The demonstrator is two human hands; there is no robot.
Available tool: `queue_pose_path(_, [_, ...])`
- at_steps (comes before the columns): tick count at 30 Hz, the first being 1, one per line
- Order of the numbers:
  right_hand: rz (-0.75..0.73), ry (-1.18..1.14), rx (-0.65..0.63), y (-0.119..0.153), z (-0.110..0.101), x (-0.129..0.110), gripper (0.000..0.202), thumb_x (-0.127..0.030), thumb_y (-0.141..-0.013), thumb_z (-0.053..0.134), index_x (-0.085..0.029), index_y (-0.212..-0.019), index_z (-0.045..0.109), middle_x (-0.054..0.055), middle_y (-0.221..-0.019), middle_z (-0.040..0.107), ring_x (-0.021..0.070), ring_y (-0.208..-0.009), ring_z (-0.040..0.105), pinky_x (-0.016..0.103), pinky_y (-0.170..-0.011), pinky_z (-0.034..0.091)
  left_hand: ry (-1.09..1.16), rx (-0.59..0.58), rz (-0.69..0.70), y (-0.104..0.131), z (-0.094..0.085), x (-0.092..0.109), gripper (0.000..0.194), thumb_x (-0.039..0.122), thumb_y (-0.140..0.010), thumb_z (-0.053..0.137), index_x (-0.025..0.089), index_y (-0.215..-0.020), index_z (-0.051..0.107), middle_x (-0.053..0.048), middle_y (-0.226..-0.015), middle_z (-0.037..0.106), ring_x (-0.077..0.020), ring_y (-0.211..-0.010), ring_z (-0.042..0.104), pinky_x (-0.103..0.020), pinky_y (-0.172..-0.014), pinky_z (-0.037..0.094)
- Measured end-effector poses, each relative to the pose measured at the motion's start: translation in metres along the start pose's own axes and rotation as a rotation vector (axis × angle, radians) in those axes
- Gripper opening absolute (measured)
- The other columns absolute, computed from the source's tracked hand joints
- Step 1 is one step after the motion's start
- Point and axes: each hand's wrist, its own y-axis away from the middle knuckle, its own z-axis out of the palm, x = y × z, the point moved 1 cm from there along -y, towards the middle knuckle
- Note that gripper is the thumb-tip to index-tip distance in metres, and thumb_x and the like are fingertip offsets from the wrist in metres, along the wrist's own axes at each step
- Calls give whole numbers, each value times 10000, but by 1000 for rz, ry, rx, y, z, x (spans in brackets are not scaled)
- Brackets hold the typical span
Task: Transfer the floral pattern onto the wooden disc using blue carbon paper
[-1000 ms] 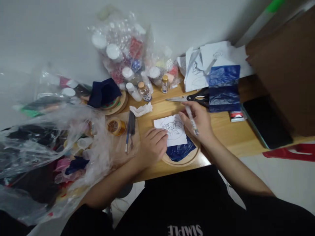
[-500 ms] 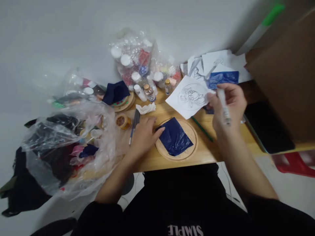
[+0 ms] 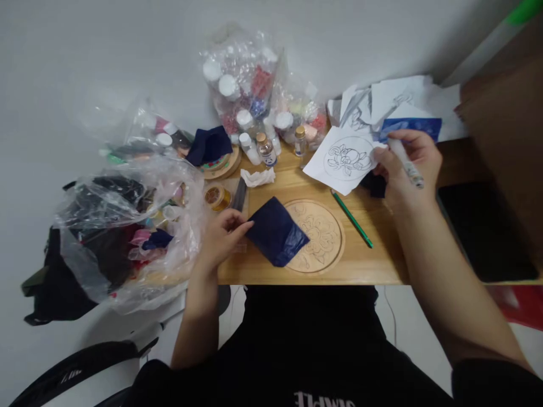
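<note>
The dark blue sheet (image 3: 278, 234) is being pinched at its left corner by the left hand (image 3: 220, 240), thumb pressing against the index finger, the other fingers curling under. The sheet is overlapping the left part of a round wooden disc (image 3: 326, 232); whether it is resting there or hovering just above, I cannot tell. The right hand (image 3: 413, 167) is closing on two things: it is gripping the edge of a paper drawing (image 3: 345, 158) between thumb and fingers while a pen (image 3: 406, 163) is slanting through its grasp.

The paper is showing a flower design within a circle, and the disc is bearing floral lines too, so the outlining seems largely done. What appears to be left is the sheet, which is covering part of the disc, and the paper and pen, which the right hand is holding. The lines are looking uncoloured.

Further out, a green pencil (image 3: 352, 219) is lying on the bench (image 3: 369, 268) to the disc's right. A spool (image 3: 218, 198) and crumpled tissue (image 3: 257, 177) are sitting beyond the left hand, and a phone (image 3: 483, 229) is lying at the far right.
</note>
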Motion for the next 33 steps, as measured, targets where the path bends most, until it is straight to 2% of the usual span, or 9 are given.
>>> queue_pose_path(3, [-28, -45, 30, 0, -1, 3, 368, -201, -490, 777, -176, -787, 561, -86, -489, 510, 56, -332, 421, 196, -310, 293, 16, 45, -94, 11, -16, -12, 231, 377, -689, 658, 192, -778, 552, 29, -661, 593, -123, -619, 587, -243, -587, 468])
queue_pose_path(7, [-38, -9, -3, 2, 0, 5, 349, -207, -523, 770, -182, -806, 567, -81, -512, 512, 54, -339, 421, 204, -322, 295, -233, 189, -78, 19, -21, -17, 270, 358, -750, 592, 202, -970, 584, 30, -680, 605, -131, -616, 594, -257, -606, 473])
queue_pose_path(12, [-11, 80, -25, 1, -2, 8, 327, -171, -571, 751, -174, -837, 561, -85, -538, 516, 30, -353, 424, 197, -358, 300, -656, 380, 54, 14, -19, -17, 306, 277, -840, 500, 185, -1119, 588, -36, -834, 638, -165, -709, 599, -312, -705, 474])
queue_pose_path(18, [63, 240, -50, -2, -3, 6, 298, -124, -635, 725, -144, -869, 541, -91, -537, 497, 22, -362, 422, 209, -399, 311, -785, 509, 304, 12, -10, -7, 308, 287, -852, 546, 149, -1120, 607, -160, -1131, 564, -266, -1023, 558, -411, -866, 458])
queue_pose_path(20, [24, 326, -70, -1, -1, 4, 285, -155, -646, 727, -142, -861, 540, -84, -541, 493, 21, -375, 414, 217, -417, 318, -767, 448, 412, 19, 4, 2, 291, 310, -868, 541, 148, -1098, 616, -155, -1145, 571, -265, -1042, 552, -424, -892, 450])
queue_pose_path(23, [-107, 438, -97, 1, -1, 2, 267, -131, -625, 724, -132, -840, 564, -27, -616, 555, 36, -460, 448, 224, -463, 340, -656, 57, 657, 33, 38, 19, 368, 399, -885, 522, 154, -1151, 587, -142, -1236, 563, -257, -1156, 517, -400, -930, 442])
queue_pose_path(26, [-286, 616, -74, 6, -2, 1, 259, -87, -629, 665, -125, -879, 614, 35, -740, 623, 70, -565, 492, 235, -524, 360, -625, -298, 891, 45, 73, 28, 556, 515, -875, 500, 171, -1312, 481, -123, -1413, 455, -277, -1365, 320, -424, -1061, 334])
queue_pose_path(29, [-404, 758, 25, 10, -5, -3, 296, -132, -677, 629, -135, -972, 615, 49, -790, 643, 109, -632, 540, 260, -589, 396, -701, -374, 974, 46, 93, 29, 511, 464, -918, 447, 228, -1371, 419, -56, -1493, 367, -260, -1411, 238, -424, -1124, 222])
queue_pose_path(33, [-473, 696, 99, 15, -5, -10, 240, -235, -785, 558, -142, -1006, 562, 56, -848, 620, 136, -729, 588, 284, -663, 432, -808, -301, 1017, 45, 99, 28, 430, 298, -943, 439, 277, -1371, 413, -35, -1502, 356, -234, -1406, 265, -406, -1132, 187])
